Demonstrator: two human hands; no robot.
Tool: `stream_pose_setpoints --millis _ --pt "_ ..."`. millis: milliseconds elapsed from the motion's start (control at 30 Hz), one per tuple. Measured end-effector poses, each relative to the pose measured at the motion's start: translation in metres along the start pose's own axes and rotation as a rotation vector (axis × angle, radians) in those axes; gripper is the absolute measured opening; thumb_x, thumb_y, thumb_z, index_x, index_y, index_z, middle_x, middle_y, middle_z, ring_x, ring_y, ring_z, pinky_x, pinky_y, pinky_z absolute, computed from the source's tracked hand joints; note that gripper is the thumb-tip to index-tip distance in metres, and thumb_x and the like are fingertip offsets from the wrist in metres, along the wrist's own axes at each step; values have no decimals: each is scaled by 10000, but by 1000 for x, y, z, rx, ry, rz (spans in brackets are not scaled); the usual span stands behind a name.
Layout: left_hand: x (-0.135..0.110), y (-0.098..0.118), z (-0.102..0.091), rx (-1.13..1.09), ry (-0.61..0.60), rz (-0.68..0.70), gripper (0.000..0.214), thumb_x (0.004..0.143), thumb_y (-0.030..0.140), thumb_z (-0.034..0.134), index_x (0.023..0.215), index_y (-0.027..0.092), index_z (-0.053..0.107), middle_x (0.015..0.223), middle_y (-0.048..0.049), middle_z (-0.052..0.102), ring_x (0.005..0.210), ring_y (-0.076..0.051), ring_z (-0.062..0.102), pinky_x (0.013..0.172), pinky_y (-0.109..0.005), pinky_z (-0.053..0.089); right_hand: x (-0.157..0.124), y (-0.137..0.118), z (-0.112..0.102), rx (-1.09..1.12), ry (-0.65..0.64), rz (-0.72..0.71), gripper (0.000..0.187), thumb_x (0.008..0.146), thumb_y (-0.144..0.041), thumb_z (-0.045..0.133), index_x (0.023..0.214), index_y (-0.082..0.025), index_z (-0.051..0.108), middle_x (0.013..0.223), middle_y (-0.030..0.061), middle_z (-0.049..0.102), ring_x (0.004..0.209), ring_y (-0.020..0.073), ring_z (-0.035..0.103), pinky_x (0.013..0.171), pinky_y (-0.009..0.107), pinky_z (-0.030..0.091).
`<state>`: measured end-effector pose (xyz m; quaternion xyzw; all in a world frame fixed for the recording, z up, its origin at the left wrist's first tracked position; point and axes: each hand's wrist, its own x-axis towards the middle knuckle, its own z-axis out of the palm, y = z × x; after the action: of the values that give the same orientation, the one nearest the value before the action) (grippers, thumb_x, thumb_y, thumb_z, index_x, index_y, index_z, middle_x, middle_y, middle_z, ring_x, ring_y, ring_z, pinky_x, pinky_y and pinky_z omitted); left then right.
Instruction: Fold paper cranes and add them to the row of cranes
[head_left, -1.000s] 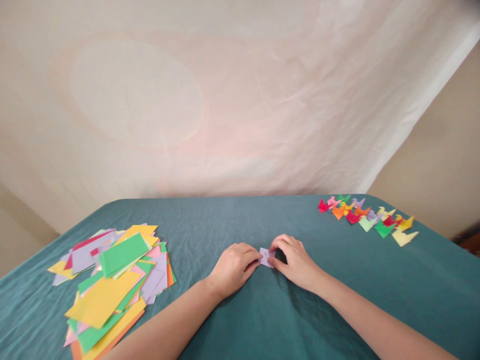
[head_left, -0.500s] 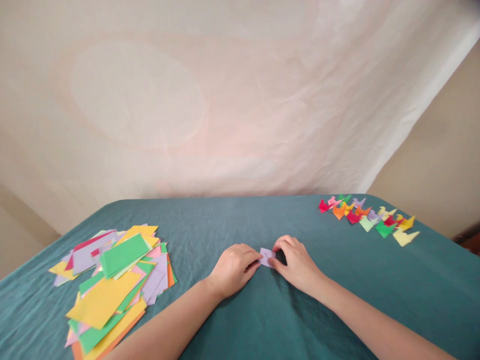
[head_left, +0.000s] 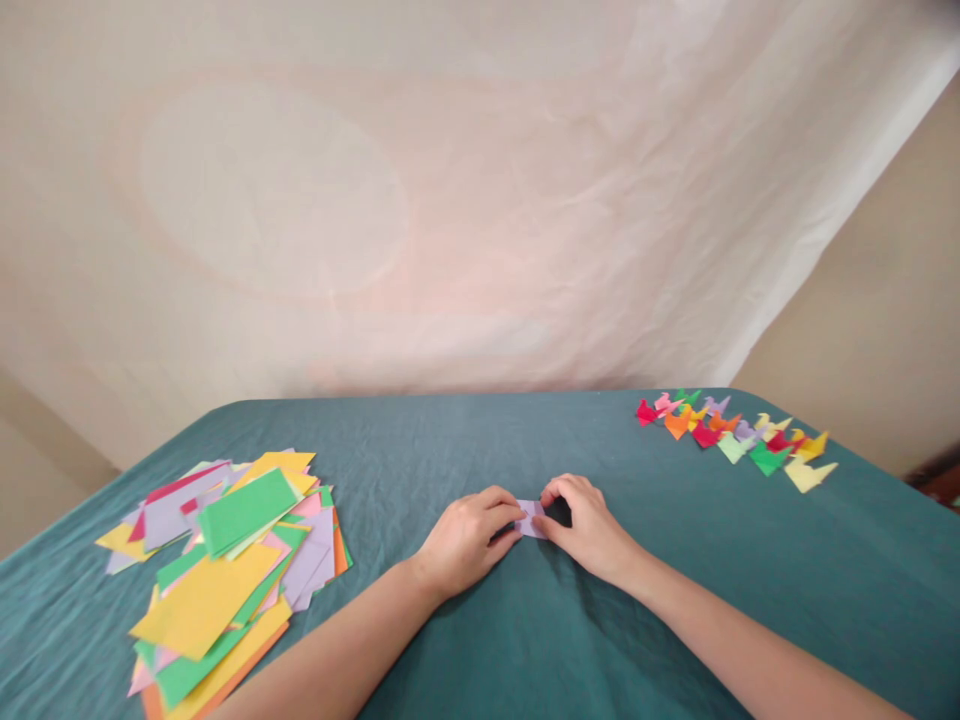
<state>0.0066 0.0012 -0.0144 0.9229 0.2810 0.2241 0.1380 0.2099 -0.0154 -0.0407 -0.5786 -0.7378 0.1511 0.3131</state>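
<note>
- Paper is looking small, pale lilac and flat, its creases too blurred to tell.
- It is lying between left hand and right hand, over teal cloth.
- Both are pinching its opposite edges, thumb against fingers.
- Colourful sheets are lying piled left of them; folded birds are sitting beyond, rightward.

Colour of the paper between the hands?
Pale purple paper; it shows best in the head view.
</note>
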Motion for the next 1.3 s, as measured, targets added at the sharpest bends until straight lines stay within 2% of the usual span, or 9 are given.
stream_pose_setpoints --millis 233,400,567,767,1033,1167,1300 --pt "0 0 -1 -10 -17 11 174 874 211 489 999 205 610 1038 -41 578 926 -157 559 828 -269 460 2 1 -1 101 -2 -18 115 763 -209 602 873 -216 568 847 12 629 865 188 548 814 353 384" --pt "0 -1 0 19 -11 37 163 854 271 538 978 198 615 1022 -45 595 927 -180 552 829 -296 443 11 7 1 153 -22 -58 56 791 -215 591 846 -208 595 809 3 642 821 172 562 795 334 389" --pt "1 -2 1 42 10 50 179 851 283 549 991 195 616 1033 -49 607 949 -197 541 848 -322 422 15 8 2 127 -13 -132 49 796 -166 595 813 -209 611 802 -7 625 826 161 545 800 326 375" --pt "1 -4 3 45 -17 72 154 866 248 527 979 196 618 982 -33 638 937 -186 557 839 -309 417 12 5 -3 44 -7 -257 124 813 -123 569 819 -214 653 895 29 587 898 180 505 801 335 370" --pt "1 -4 4 59 -23 82 161 891 226 489 972 193 624 951 -21 652 923 -177 566 828 -296 414 7 5 -16 -96 -165 -418 296 817 -28 488 950 -220 671 904 30 617 887 171 494 795 324 369" --pt "1 -4 4 89 -15 82 205 917 245 439 959 194 633 956 -28 647 898 -171 566 803 -289 425 7 4 -28 -215 -266 -510 282 866 -89 452 992 -224 665 989 39 625 927 171 494 822 330 352" --pt "3 -5 5 130 -4 74 237 930 253 406 945 188 634 951 -38 638 872 -161 566 786 -285 432 7 0 -39 -304 -362 -540 283 890 -131 433 1053 -234 639 1046 36 618 920 170 501 817 329 343"
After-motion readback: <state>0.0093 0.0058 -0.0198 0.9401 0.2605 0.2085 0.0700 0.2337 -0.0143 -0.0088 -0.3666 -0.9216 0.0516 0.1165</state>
